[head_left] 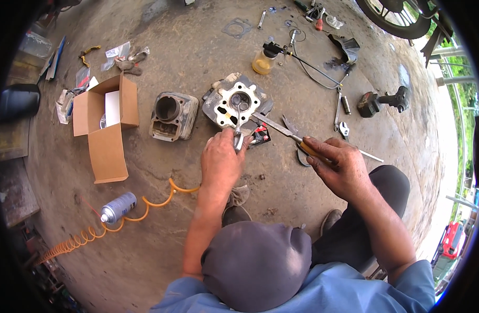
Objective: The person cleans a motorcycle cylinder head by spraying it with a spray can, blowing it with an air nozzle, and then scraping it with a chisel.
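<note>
My left hand (222, 156) is closed around a silver air blow gun (238, 140). Its thin nozzle reaches over the round chamber of an engine cylinder head (223, 96), which lies on the concrete floor with its pale, holed face up. An orange coiled hose (156, 202) runs up from the lower left to my left wrist. In my right hand (344, 164) is a long flat-bladed scraper (273, 124) with a yellowish-brown handle; my fingers wrap the handle. The blade's tip is at the right edge of the cylinder head; whether it touches cannot be told.
Left of the head stand a cylinder block (186, 112) and an open cardboard box (108, 154). A spray can (119, 207) lies beside the hose. Beyond are an amber-filled bottle (263, 63) and a gasket (237, 28). A cordless impact wrench (383, 101) and wheel (401, 28) are rightward.
</note>
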`<state>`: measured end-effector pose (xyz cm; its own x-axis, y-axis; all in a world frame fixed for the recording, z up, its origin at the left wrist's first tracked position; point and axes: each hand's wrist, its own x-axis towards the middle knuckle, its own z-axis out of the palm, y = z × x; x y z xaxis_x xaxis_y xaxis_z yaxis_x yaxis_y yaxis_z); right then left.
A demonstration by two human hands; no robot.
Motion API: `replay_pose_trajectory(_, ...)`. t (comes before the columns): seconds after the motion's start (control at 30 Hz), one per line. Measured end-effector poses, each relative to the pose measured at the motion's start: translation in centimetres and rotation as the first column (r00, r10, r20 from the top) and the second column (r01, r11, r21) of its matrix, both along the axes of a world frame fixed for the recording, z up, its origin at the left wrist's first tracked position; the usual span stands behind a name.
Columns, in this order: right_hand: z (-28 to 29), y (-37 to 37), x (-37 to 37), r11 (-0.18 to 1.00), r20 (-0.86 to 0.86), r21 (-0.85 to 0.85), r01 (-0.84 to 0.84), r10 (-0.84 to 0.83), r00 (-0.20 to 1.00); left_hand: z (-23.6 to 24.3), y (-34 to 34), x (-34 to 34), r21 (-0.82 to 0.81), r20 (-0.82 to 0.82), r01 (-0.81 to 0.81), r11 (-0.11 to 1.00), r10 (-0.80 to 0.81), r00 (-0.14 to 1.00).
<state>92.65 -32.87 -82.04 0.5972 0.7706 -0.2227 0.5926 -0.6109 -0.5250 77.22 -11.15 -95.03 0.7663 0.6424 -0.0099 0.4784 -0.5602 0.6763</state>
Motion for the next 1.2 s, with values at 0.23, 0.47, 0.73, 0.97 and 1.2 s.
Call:
replay_pose_trajectory(0.23, -1.5, 1.9, -0.3, 0.998, 0.067, -0.037, -0.056, 0.058, 0.996, -0.4, 0.9, 0.6, 0.022, -0.036, -0.023, 0.999, 0.024, 0.999)
replay_pose_trajectory(0.47, -4.0, 3.4, 0.3, 0.998, 0.087, 0.016, -0.056, 0.054, 0.995, -0.8, 0.7, 0.2, -0.025, -0.034, -0.029, 0.999, 0.028, 0.999)
replay_pose_trajectory(0.73, -5.6, 6.0, 0.7, 0.983, 0.214, -0.082, -0.167, 0.181, 0.96, -2.2, 4.1, 1.5, 0.113, 0.141, -0.151, 0.982, 0.135, 0.981)
replay_pose_trajectory(0.97, -7.4, 5.2, 0.8, 0.981, 0.279, -0.102, -0.162, 0.185, 0.942, -6.4, 5.3, 3.1, 0.001, 0.033, -0.109, 0.994, 0.109, 0.994)
replay_pose_trajectory(1.2, -8.6, 3.9, 1.8, 0.979, 0.226, -0.114, -0.168, 0.191, 0.955, -6.2, 5.1, 3.4, -0.052, 0.048, -0.15, 0.987, 0.152, 0.987)
